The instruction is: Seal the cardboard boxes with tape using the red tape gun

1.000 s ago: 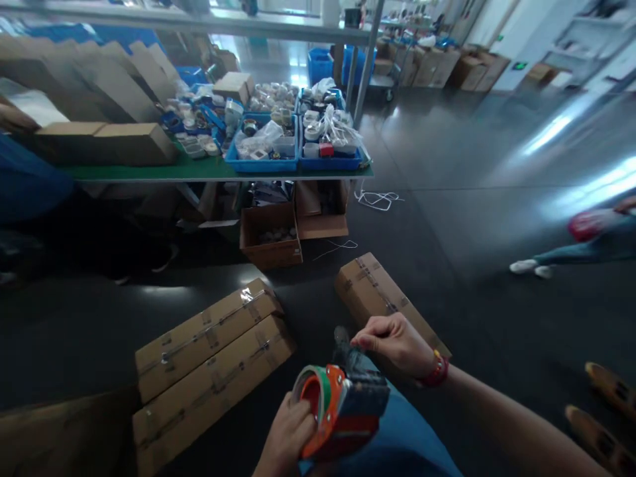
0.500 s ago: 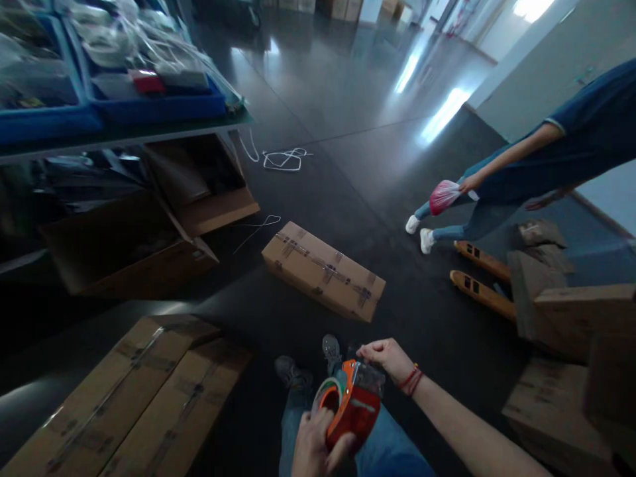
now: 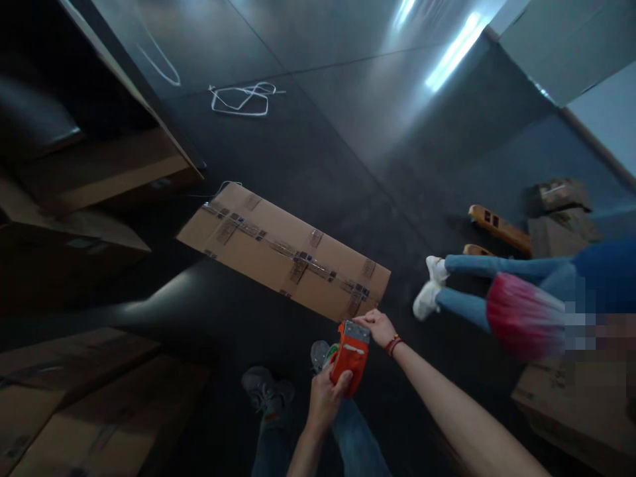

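My left hand (image 3: 326, 396) is wrapped round an orange tape dispenser (image 3: 354, 361) with a grey metal front, held above my legs. A bit of the tape roll's green and white rim (image 3: 332, 352) shows at its left side. My right hand (image 3: 378, 327) is at the dispenser's front end, thumb and fingers pinched together at its edge. Whatever lies between those fingertips is too small to make out. Just beyond both hands, a long cardboard carton (image 3: 278, 262) lies on the floor, clear tape running along its top and across it.
Cardboard boxes (image 3: 114, 404) stand at lower left, and open cartons (image 3: 163, 173) at upper left. White strapping (image 3: 241, 109) lies on the floor. On the right a person (image 3: 507, 265) carries a red-and-white bag (image 3: 519, 315) near orange pallet-jack forks (image 3: 499, 228) and more boxes (image 3: 551, 411).
The carton is nearer and larger in view. The dispenser has turned more upright, and my right hand stays at its front end. The person with the bag has come closer on the right.
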`<state>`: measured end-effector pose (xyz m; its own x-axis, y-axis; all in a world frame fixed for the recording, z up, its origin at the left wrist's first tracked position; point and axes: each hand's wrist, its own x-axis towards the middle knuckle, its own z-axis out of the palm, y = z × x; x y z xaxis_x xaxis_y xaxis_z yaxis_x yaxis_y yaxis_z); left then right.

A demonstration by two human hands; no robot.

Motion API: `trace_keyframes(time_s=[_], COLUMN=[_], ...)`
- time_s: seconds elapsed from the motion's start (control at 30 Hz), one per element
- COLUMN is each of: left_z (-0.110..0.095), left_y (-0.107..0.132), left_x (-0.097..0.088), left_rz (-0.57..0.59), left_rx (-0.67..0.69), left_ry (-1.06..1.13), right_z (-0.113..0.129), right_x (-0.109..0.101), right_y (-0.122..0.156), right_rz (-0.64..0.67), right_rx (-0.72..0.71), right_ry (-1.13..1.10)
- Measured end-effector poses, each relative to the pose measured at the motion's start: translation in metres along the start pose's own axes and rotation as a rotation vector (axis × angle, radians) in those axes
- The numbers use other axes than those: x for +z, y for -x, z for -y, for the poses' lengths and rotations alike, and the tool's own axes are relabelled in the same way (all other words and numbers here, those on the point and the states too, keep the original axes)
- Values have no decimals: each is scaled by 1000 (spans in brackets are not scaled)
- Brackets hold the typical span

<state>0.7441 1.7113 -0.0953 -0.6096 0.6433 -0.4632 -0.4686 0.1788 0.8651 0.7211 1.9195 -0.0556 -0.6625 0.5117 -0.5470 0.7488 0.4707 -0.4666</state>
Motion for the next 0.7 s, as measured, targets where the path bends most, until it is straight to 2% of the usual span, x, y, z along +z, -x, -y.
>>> trace_keyframes(time_s=[0.1,0.2,0.33,0.43,0.53,0.7], left_z=[26,43,52,49,36,-4], left_y=[-27,-41,-48,-46,-34,12], left_x=[7,11,15,14,5,-33], left_rz=[-4,3,23,6,-45,-228], left_rx=[-23,-50,-47,-13,144,663], left_ry=[10,58,70,-30,-251,-620], right_z=[-18,-30,-38,-35,-20,36], right_x=[9,15,18,15,5,-17], right_y=[-25,-34,-34,-33,-21,36], right_rz=[-14,-26,-57,-56,-2,282], right_rx=[-38,-68,-92,-111,-152,-112], right_ry=[86,117,117,85,4,-275])
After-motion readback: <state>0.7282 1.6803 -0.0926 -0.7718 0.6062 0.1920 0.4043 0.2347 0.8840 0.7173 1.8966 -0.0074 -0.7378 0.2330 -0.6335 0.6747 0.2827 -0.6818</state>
